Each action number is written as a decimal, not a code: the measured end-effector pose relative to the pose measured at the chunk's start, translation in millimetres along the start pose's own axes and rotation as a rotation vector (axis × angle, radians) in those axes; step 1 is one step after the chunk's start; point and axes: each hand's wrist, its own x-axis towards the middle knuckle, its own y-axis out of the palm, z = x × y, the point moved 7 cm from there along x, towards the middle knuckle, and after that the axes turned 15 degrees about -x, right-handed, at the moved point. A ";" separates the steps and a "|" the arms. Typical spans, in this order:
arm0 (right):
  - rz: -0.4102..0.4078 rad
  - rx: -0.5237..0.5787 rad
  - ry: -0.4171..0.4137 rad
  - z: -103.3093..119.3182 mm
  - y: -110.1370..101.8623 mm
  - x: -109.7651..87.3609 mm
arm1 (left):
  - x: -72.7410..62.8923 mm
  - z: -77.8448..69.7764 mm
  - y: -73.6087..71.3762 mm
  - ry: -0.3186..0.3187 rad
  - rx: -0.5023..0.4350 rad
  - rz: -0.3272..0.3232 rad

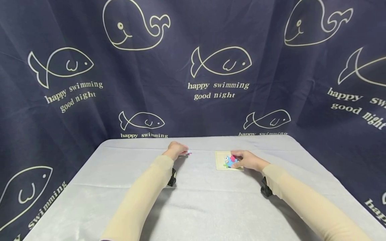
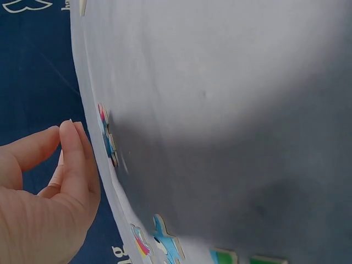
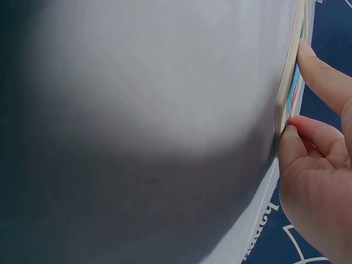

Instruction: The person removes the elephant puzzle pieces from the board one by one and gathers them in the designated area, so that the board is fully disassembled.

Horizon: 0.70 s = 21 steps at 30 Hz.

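A person's left hand (image 1: pixel 178 149) hung with bent fingers, tips close together — whether they pinched anything could not be told — beside a puzzle piece (image 2: pixel 108 135) on the pale table (image 1: pixel 205 207). With other pieces (image 2: pixel 170 242) loose nearby, the puzzle appeared only partly done. Seen nearly edge-on, the piece seemed longest along the table's far edge; its facing was unclear. Farther right, the puzzle board (image 1: pixel 219 164) lay flat, its blue animal (image 1: pixel 230 162) eye-end leftward, gripped at the side by the right hand (image 1: pixel 248 160).
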 end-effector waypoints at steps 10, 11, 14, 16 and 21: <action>-0.002 0.011 0.002 -1.8 0.7 0.4 | -8.4 -0.3 15.9 0.004 -0.081 0.068; -0.003 0.011 0.002 -1.8 0.8 0.4 | -9.4 -0.4 17.4 0.007 -0.080 0.072; -0.005 0.017 0.000 -1.9 0.9 0.4 | -10.9 -0.5 21.7 0.013 -0.066 0.083; -0.004 0.019 -0.001 -2.0 1.1 0.6 | -10.3 0.5 24.7 0.012 -0.058 0.093; -0.007 0.026 -0.007 -0.9 1.3 0.6 | -12.6 1.7 31.1 0.017 -0.051 0.102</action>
